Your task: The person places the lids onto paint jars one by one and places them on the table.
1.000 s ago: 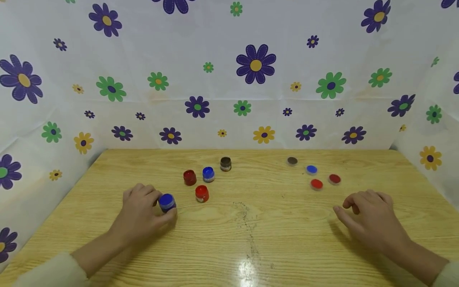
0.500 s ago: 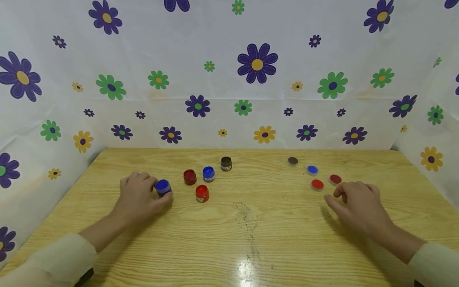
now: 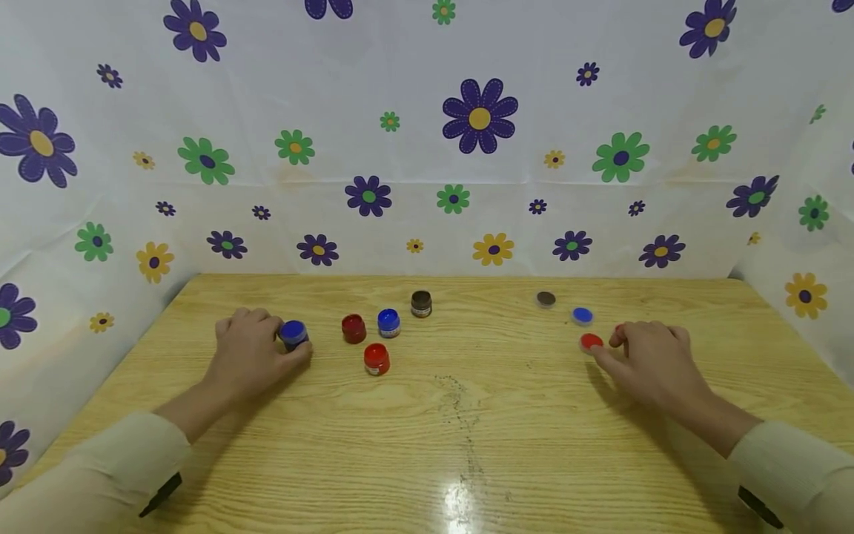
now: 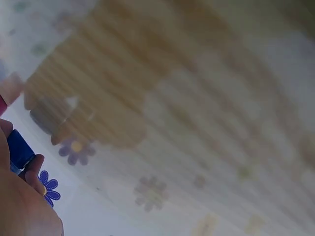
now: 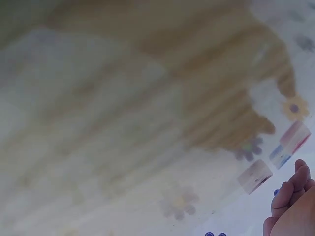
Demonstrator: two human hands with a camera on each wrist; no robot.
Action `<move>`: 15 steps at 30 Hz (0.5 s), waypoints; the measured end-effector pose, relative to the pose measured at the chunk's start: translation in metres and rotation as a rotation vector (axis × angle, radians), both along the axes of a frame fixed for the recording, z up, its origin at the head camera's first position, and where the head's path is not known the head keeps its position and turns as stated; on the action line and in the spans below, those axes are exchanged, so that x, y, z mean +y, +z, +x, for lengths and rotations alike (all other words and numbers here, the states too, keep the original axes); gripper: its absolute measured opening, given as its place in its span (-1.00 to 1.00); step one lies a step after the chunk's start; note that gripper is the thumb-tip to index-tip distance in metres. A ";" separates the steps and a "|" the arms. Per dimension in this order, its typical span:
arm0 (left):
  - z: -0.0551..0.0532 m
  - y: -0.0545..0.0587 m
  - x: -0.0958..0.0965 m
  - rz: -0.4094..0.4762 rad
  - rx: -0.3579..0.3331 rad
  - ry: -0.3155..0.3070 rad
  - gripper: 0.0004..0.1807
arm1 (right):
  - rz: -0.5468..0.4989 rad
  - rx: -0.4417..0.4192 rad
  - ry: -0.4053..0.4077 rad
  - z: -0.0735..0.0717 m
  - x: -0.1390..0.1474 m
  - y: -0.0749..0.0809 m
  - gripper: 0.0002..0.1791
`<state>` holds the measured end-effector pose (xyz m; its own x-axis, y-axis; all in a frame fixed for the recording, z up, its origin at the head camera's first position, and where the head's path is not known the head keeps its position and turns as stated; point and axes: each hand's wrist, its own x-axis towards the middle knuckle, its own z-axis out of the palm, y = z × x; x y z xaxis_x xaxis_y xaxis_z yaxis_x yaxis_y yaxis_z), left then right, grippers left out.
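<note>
My left hand (image 3: 247, 352) grips a small paint jar (image 3: 294, 334) with a dark blue lid, thumb on its near side and fingers behind it. In the left wrist view the same jar shows as a blue block (image 4: 19, 148) at the left edge. On the right, my right hand (image 3: 657, 363) hovers low over the table with bent fingers and nothing held. Its thumb tip overlaps the edge of a bright red lid (image 3: 590, 342). A dark red lid (image 3: 619, 328) is mostly hidden behind the fingers. The right wrist view shows my right hand (image 5: 293, 201) at its lower right corner.
Uncapped paint jars stand left of centre: dark red (image 3: 353, 328), blue (image 3: 389, 323), bright red (image 3: 376, 359) and brown-black (image 3: 421, 304). A blue lid (image 3: 583, 316) and a brown lid (image 3: 545, 299) lie at the back right. Flower-printed sheeting (image 3: 427, 148) rises behind the wooden table (image 3: 400, 460).
My left hand has carried the blue-lidded jar away from me and slightly left. My right hand has moved forward and left, up to the red lids.
</note>
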<state>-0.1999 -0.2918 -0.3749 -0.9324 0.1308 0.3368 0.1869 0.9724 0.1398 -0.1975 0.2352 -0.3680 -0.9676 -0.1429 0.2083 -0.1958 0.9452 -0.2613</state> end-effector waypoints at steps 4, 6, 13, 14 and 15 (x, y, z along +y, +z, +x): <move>-0.001 0.000 -0.006 -0.002 -0.014 0.015 -0.50 | 0.022 -0.028 -0.010 -0.005 -0.002 0.000 -0.47; -0.001 -0.001 -0.008 0.003 -0.023 0.021 -0.50 | 0.031 -0.035 -0.014 -0.006 -0.004 0.000 -0.43; 0.000 -0.004 -0.014 0.001 -0.021 0.027 -0.50 | 0.045 -0.081 -0.022 -0.010 -0.009 0.000 -0.40; 0.000 -0.004 -0.014 -0.005 -0.018 0.030 -0.50 | 0.049 -0.086 -0.022 -0.010 -0.009 -0.001 -0.41; 0.001 -0.004 -0.015 -0.012 -0.017 0.033 -0.50 | 0.050 -0.090 -0.020 -0.011 -0.010 0.000 -0.41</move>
